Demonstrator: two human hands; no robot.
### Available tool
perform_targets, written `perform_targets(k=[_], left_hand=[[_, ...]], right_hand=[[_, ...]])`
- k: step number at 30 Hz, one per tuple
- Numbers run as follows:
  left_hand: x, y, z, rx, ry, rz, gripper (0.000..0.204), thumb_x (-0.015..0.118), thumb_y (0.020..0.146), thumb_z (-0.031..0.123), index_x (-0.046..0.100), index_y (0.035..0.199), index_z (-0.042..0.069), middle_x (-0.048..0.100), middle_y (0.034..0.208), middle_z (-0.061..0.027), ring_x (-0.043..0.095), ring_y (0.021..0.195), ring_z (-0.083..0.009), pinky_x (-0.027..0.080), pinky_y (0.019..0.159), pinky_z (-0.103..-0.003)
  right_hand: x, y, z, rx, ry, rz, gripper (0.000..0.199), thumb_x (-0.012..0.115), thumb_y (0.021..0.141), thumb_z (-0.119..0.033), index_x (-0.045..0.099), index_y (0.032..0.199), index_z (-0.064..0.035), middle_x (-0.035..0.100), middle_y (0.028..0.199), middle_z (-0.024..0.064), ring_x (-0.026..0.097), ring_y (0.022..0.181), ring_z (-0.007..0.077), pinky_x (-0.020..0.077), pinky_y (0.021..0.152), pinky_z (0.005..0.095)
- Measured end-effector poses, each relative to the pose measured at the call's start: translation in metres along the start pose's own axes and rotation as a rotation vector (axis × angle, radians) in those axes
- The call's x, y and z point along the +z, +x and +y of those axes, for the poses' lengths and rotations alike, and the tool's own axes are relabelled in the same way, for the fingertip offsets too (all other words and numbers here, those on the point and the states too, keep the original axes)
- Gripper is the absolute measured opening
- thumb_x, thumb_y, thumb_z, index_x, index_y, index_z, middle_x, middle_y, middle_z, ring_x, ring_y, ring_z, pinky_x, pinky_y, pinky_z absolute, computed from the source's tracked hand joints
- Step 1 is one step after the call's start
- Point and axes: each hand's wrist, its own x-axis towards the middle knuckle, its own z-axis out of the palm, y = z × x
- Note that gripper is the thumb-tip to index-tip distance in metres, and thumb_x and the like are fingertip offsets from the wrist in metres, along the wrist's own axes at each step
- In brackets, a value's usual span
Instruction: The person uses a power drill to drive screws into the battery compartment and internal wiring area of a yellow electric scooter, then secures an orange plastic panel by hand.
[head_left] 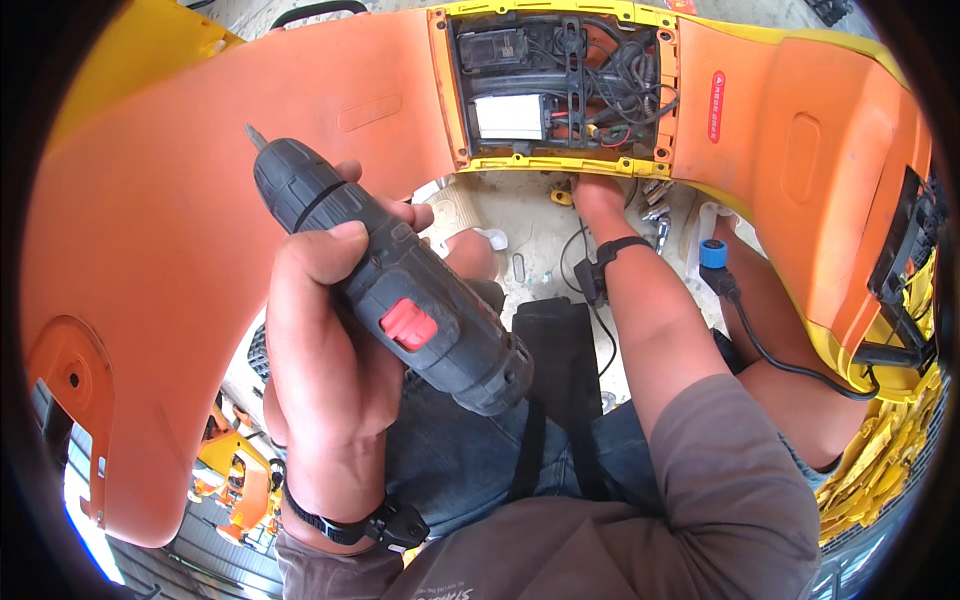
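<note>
My left hand (325, 290) is wrapped round a black cordless drill (455, 335) with a red switch on top. The drill slants across the left of the view, its bit pointing to the upper left, away from any surface. My right arm stretches forward to the orange and yellow vehicle body (360, 60). There my right hand (598, 192) reaches beneath the lower yellow edge of an open compartment (470, 158), and its fingers are hidden. Inside that compartment lie a white-labelled box (508, 118), a black box (492, 48) and a bundle of black cables (628, 72).
A blue-capped connector (713, 254) hangs on a black cable by my right leg. Metal sockets or bits (657, 205) and a small yellow piece (561, 197) lie on the floor. Yellow parts (880, 470) are piled at the lower right. The orange panels curve round both sides.
</note>
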Motion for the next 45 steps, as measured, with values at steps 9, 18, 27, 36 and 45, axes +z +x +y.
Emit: perform_targets(k=[9,18,27,36,45], left_hand=[[0.017,-0.005,0.007,-0.106,-0.096,-0.121,0.05,0.054,0.09,0.018,0.042,0.133,-0.004,0.063,0.1,-0.0183,0.064,0.101,-0.0297,0.055,0.089,-0.039],[0.005,0.015,0.029,0.07,-0.265,-0.08,0.023,0.055,0.09,0.016,0.049,0.104,-0.002,0.063,0.091,-0.0202,0.065,0.087,-0.029,0.056,0.082,-0.041],[-0.026,0.036,0.047,0.189,-0.42,-0.097,0.025,0.053,0.086,0.018,0.051,0.101,-0.002,0.063,0.087,-0.0196,0.064,0.081,-0.03,0.056,0.078,-0.044],[-0.001,-0.01,0.019,0.07,-0.11,-0.287,0.028,0.059,0.083,0.021,0.055,0.1,0.0,0.061,0.082,-0.0111,0.061,0.073,-0.0199,0.054,0.066,-0.035],[0.028,-0.082,0.004,0.452,0.62,-0.484,0.036,0.07,0.081,0.014,0.058,0.112,0.0,0.059,0.081,-0.0042,0.054,0.069,-0.0108,0.048,0.064,-0.029]], right_hand=[[0.015,-0.019,0.007,-0.038,0.326,-0.264,0.027,0.063,0.089,-0.028,0.074,0.096,-0.0038,0.073,0.1,0.017,0.069,0.086,0.034,0.0556,0.078,0.0443],[-0.176,-0.101,-0.078,-0.24,0.947,-0.722,0.021,0.068,0.094,-0.023,0.069,0.093,-0.0013,0.069,0.08,0.0047,0.063,0.065,0.0128,0.0539,0.06,0.0286],[-0.38,-0.229,-0.092,-0.76,1.598,-0.506,0.022,0.062,0.099,-0.016,0.058,0.116,-0.0031,0.066,0.093,0.0085,0.065,0.075,0.0155,0.0553,0.066,0.0303],[-0.364,-0.291,-0.062,-0.241,1.684,-0.55,0.025,0.056,0.095,-0.011,0.06,0.117,0.0005,0.067,0.097,0.0104,0.061,0.071,0.0166,0.0534,0.066,0.0309],[-0.372,-0.245,-0.054,-0.477,1.935,-0.328,0.05,0.049,0.08,0.004,0.049,0.13,0.0048,0.058,0.12,0.0175,0.059,0.107,0.0263,0.0515,0.095,0.0368]])
